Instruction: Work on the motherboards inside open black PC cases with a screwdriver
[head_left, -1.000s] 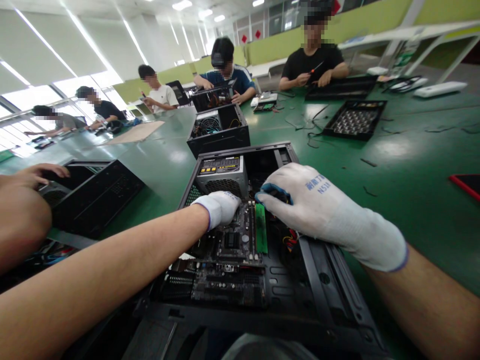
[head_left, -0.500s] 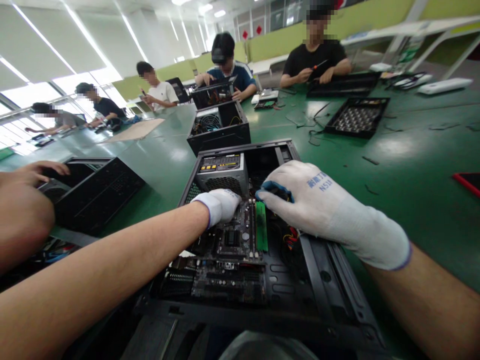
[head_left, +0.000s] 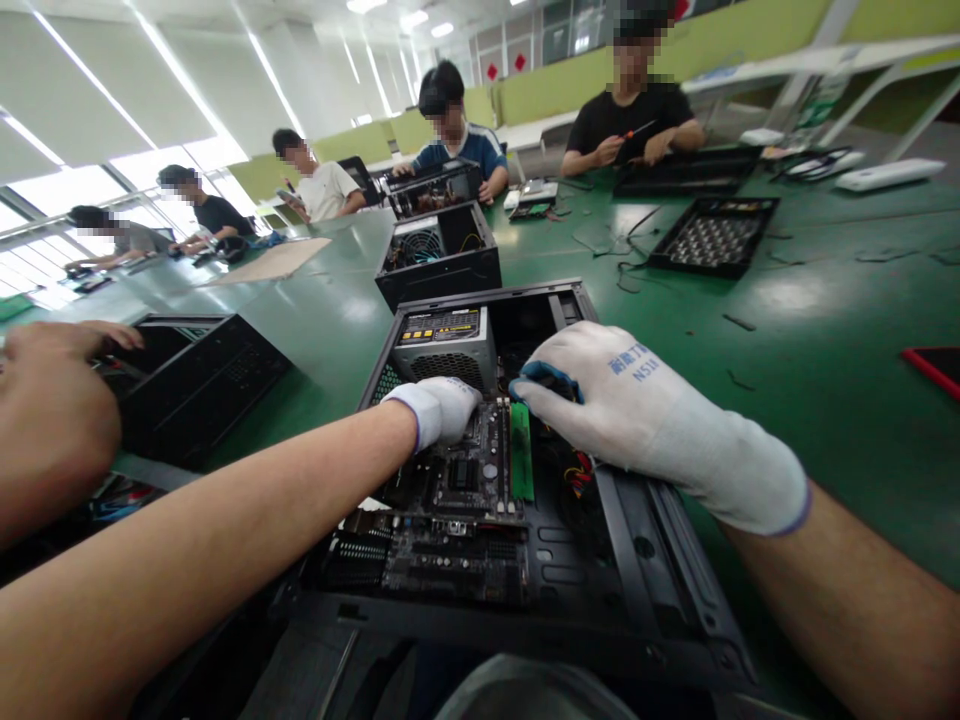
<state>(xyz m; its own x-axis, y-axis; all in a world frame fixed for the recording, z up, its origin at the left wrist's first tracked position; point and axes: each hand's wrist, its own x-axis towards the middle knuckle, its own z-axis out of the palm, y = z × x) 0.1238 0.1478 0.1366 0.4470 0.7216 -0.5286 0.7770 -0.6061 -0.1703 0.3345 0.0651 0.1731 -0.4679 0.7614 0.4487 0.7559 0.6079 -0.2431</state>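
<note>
The board [head_left: 461, 475] lies in the case [head_left: 637, 545]. The left hand [head_left: 444, 411] curls over the board's far end; the right hand [head_left: 622, 400] cups loosely beside the green stick [head_left: 521, 455] (I cannot tell what either holds). A sideways knock could crack the stick.

White knit gloves [head_left: 630, 400], purple-hemmed cuffs [head_left: 765, 478], blue lettering [head_left: 636, 362], bare forearms [head_left: 247, 530].

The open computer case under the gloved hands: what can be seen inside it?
The case holds a power supply, a circuit board, a green strip and coloured wires. What lies beneath the left hand and the right hand is covered.
</note>
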